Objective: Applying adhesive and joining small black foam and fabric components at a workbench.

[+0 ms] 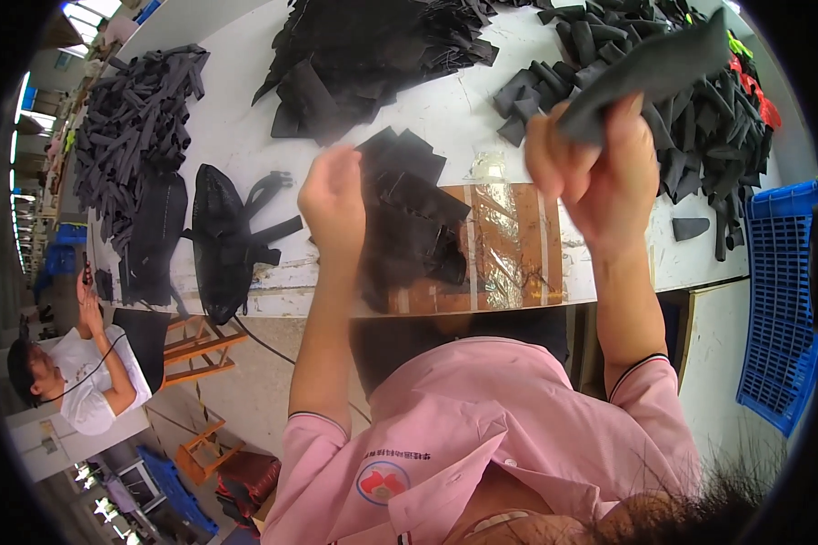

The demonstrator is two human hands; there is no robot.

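Observation:
Raised at the right, my right hand (600, 168) grips a dark grey fabric piece (654, 77), whose long end points up and to the right, blurred by motion. My left hand (332, 195) is closed, its fingers curled in beside a stack of black fabric pieces (413, 186); whether anything is pinched in it is hidden. That stack lies between my hands, partly on a brown cardboard sheet (509, 236) covered with clear tape at the table's near edge.
Dark fabric tubes are heaped at the left (136, 118) and right (700, 136), with a large black fabric pile (354, 54) behind. A black pouch with straps (220, 241) lies left. Blue crates (777, 309) stand right; a seated person (86, 363) is at far left.

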